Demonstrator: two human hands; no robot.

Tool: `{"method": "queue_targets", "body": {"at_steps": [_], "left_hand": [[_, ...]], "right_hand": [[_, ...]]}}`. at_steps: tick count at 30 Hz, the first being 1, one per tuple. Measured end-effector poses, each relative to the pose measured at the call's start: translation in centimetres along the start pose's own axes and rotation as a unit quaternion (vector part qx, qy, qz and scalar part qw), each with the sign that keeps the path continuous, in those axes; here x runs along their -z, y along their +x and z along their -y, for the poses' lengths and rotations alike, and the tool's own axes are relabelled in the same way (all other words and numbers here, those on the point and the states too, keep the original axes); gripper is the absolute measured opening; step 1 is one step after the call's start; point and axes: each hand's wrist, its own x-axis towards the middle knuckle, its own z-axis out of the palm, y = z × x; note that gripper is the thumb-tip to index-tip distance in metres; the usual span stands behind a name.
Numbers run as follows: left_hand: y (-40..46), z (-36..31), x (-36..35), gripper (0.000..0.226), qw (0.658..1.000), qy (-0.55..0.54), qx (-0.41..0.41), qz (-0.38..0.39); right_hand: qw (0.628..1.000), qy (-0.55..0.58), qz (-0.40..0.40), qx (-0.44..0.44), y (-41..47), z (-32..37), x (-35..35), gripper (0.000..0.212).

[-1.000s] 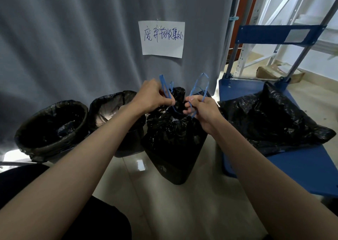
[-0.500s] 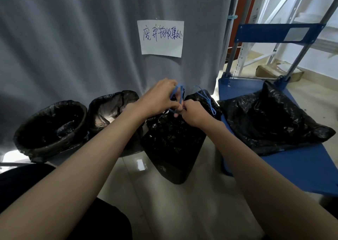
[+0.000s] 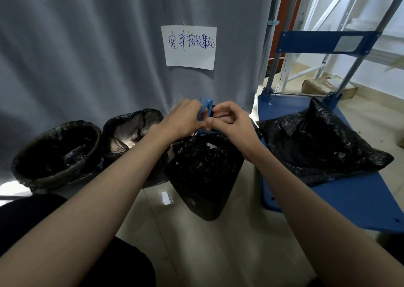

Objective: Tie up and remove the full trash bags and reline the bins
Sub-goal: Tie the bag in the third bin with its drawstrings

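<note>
Fingers (image 3: 196,111) of both hands curl round the blue drawstring (image 3: 205,114), pinching its loops above the gathered neck of the bag (image 3: 203,162), which sits in the right-hand bin (image 3: 207,201) on the floor. The left hand (image 3: 185,120) and right hand (image 3: 231,122) meet knuckle to knuckle, forearms reaching forward and converging. Risk, as I judge it: a loop slips from the pinch and the knot stays loose, or a hard tug tears the thin plastic at the neck.
</note>
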Motion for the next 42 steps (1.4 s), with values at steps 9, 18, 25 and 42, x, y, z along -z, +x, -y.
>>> {"method": "queue_targets", "body": {"at_steps": [9, 18, 25, 42], "left_hand": [[-0.2, -0.6, 0.4, 0.036, 0.999, -0.024, 0.014, -0.016], [-1.1, -0.5, 2.0, 0.016, 0.995, -0.097, 0.001, -0.022], [-1.2, 0.5, 2.7, 0.020, 0.989, -0.147, 0.017, -0.022], [-0.6, 1.0, 1.4, 0.032, 0.995, -0.048, 0.056, 0.065]], "right_hand": [[0.998, 0.002, -0.059, 0.006, 0.2, 0.6, -0.7, 0.009], [0.983, 0.077, -0.087, -0.142, 2.0, -1.1, 0.5, 0.006], [0.973, 0.084, -0.072, -0.203, 2.2, -2.3, 0.4, 0.019], [0.963, 0.107, -0.087, -0.233, 2.5, -2.6, 1.1, 0.012]]}}
